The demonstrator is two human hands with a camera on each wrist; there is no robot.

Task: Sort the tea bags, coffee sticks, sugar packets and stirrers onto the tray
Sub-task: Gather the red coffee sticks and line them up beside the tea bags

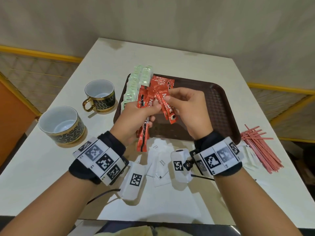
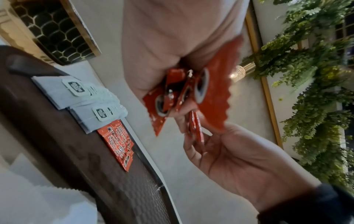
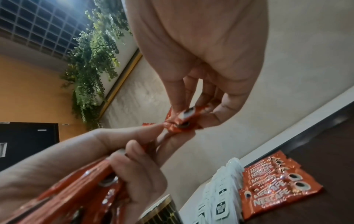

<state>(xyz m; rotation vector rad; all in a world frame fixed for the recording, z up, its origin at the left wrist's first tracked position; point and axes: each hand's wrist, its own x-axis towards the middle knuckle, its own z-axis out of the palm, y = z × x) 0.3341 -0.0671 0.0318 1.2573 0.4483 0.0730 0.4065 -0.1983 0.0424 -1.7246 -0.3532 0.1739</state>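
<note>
Above the brown tray (image 1: 219, 106), my left hand (image 1: 153, 112) grips a bundle of red coffee sticks (image 1: 143, 133). My right hand (image 1: 170, 97) pinches the top of a coffee stick (image 1: 167, 109) that hangs from the same bundle. The right wrist view shows the right hand's fingertips (image 3: 178, 106) pinching that stick's end (image 3: 182, 121). Pale green tea bags (image 1: 134, 84) lie in rows along the tray's left side, with several coffee sticks (image 1: 163, 82) beside them. White sugar packets (image 1: 162, 161) lie on the table below my wrists. Red stirrers (image 1: 260, 147) lie right of the tray.
Two black-and-gold cups (image 1: 99, 95) (image 1: 61, 124) stand on the white table (image 1: 170, 55) left of the tray. The tray's right half (image 1: 213, 126) holds nothing. Yellow-framed railings run along both sides of the table.
</note>
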